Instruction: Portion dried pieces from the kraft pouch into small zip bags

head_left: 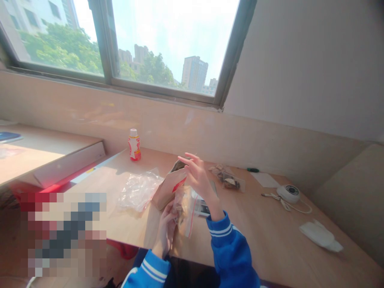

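My left hand (166, 230) grips a small clear zip bag (185, 210) with a red seal line and brownish contents, holding it upright over the near edge of the wooden table (264, 232). My right hand (196, 174) is raised just above and behind the bag, fingers stretched out and apart, holding nothing. Behind the hands stands a brown paper bag (168, 188) with a red mark, its top open. Both sleeves are blue with white stripes.
A crumpled clear plastic bag (138, 192) lies left of the paper bag. A small red-and-white bottle (134, 145) stands by the wall. Another filled clear bag (228, 180), a green pen (252, 170), white paper (265, 180), a round white device with cable (288, 194) and a white tissue (321, 236) lie to the right.
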`<state>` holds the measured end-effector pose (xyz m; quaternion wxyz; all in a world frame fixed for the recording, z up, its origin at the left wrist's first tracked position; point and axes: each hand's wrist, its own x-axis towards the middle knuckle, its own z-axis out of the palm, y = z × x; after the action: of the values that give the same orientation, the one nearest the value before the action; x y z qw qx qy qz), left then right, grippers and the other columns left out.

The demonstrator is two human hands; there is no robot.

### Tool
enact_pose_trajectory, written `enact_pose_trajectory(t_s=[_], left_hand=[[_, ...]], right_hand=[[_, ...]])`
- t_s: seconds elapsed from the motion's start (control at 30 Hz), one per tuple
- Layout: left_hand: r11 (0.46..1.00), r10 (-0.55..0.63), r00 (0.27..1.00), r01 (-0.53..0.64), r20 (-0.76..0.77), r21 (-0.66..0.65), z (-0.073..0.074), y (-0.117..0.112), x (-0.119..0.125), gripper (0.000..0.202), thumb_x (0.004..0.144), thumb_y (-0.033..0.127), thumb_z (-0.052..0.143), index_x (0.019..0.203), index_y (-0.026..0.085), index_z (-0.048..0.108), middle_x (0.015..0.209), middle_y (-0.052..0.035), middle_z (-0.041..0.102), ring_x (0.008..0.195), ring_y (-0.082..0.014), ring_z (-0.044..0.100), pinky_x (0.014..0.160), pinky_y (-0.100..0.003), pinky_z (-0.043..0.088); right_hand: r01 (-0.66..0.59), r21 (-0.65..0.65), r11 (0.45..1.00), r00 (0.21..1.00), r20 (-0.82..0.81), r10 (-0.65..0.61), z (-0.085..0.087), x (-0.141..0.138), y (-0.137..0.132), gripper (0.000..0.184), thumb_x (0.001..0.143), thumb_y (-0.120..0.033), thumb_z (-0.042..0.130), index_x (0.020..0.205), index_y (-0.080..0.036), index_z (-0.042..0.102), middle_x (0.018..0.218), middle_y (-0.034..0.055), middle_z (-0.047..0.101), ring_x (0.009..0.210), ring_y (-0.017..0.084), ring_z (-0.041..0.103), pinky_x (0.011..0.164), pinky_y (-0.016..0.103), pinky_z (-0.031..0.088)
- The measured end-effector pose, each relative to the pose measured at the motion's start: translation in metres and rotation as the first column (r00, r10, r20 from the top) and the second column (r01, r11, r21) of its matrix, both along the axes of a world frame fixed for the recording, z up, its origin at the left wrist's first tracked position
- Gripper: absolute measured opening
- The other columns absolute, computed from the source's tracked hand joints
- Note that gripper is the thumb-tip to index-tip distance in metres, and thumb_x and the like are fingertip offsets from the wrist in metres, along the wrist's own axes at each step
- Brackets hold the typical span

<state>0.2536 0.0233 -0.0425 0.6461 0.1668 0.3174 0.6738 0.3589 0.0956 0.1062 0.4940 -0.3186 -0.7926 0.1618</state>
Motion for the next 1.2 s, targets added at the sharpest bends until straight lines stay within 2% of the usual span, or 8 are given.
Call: enact_pose_trajectory(t_s=[0.07,0.2,0.37,0.57,0.67,0.83,1.07,1.2], left_hand=[[1.0,0.004,1.0,-0.004,0.002,-0.008,0.0,0.001,-0.001,0.044,0.056,0.017,0.073,0.1,0.019,0.069,0.098,-0.005,0.072,0.085,-0.0204,0.067,0.076,-0.03,0.051],[1.0,0.007,1.0,-0.007,-0.015,-0.015,0.002,-0.001,-0.002,0.042,0.056,0.016,0.071,0.099,0.018,0.07,0.093,-0.0051,0.072,0.08,-0.0195,0.067,0.073,-0.03,0.052],[0.999,-0.018,1.0,0.019,-0.019,0.04,0.002,-0.005,-0.003,0.049,0.057,0.012,0.067,0.105,0.021,0.069,0.103,-0.0046,0.072,0.094,-0.0211,0.066,0.08,-0.029,0.051],[0.998,0.012,0.995,-0.007,-0.101,0.058,0.011,-0.008,0.001,0.053,0.061,0.012,0.075,0.111,0.023,0.066,0.114,-0.0069,0.07,0.115,-0.0245,0.061,0.1,-0.034,0.045],[0.997,0.023,0.988,-0.011,-0.155,0.082,0.013,-0.008,0.004,0.052,0.062,0.016,0.078,0.112,0.021,0.066,0.114,-0.0088,0.07,0.115,-0.0253,0.061,0.1,-0.035,0.046],[0.993,-0.006,0.981,0.028,-0.192,0.112,0.012,-0.009,0.006,0.057,0.061,0.021,0.081,0.116,0.018,0.064,0.118,-0.0135,0.068,0.115,-0.0291,0.06,0.099,-0.039,0.048],[0.996,-0.058,0.988,0.067,-0.143,0.059,0.014,-0.011,0.003,0.059,0.062,0.021,0.081,0.119,0.021,0.063,0.117,-0.0125,0.069,0.112,-0.0285,0.062,0.093,-0.034,0.051],[0.998,-0.053,0.989,0.057,-0.138,0.025,0.016,-0.011,0.001,0.058,0.059,0.02,0.082,0.114,0.018,0.065,0.117,-0.0128,0.069,0.113,-0.0291,0.062,0.095,-0.036,0.051]], right_hand=[[0.052,-0.02,0.998,0.996,-0.066,-0.053,-0.002,0.005,-0.005,0.039,0.086,-0.013,0.042,0.117,-0.026,0.063,0.127,0.0062,0.052,0.118,0.02,0.047,0.102,0.038,0.04],[0.146,-0.129,0.981,0.972,-0.168,-0.167,-0.018,0.026,-0.017,0.026,0.083,-0.015,0.041,0.088,-0.021,0.065,0.095,0.0053,0.06,0.094,0.019,0.057,0.082,0.03,0.047],[0.282,-0.367,0.886,0.92,-0.157,-0.358,-0.054,0.05,-0.03,0.019,0.078,-0.018,0.041,0.071,-0.02,0.058,0.066,-0.0001,0.056,0.062,0.016,0.054,0.063,0.028,0.043],[0.034,-0.645,0.764,0.979,-0.131,-0.154,-0.086,0.042,-0.043,0.01,0.078,-0.024,0.05,0.08,-0.02,0.06,0.069,-0.0012,0.062,0.064,0.016,0.059,0.06,0.027,0.047],[-0.076,-0.682,0.727,0.972,-0.213,-0.099,-0.088,0.035,-0.046,0.013,0.079,-0.031,0.059,0.088,-0.021,0.057,0.079,-0.0005,0.066,0.071,0.017,0.062,0.066,0.029,0.051],[-0.195,-0.679,0.708,0.978,-0.192,0.086,-0.084,0.033,-0.05,0.015,0.078,-0.025,0.062,0.093,-0.022,0.062,0.093,0.0023,0.07,0.087,0.022,0.065,0.082,0.038,0.053],[-0.117,-0.645,0.756,0.993,-0.1,0.068,-0.08,0.048,-0.05,0.011,0.076,-0.022,0.064,0.087,-0.021,0.068,0.09,0.0033,0.072,0.084,0.024,0.066,0.081,0.04,0.053],[-0.089,-0.616,0.783,0.996,-0.055,0.071,-0.069,0.063,-0.048,0.014,0.079,-0.029,0.065,0.087,-0.018,0.07,0.09,0.0055,0.07,0.083,0.022,0.066,0.08,0.038,0.053]])
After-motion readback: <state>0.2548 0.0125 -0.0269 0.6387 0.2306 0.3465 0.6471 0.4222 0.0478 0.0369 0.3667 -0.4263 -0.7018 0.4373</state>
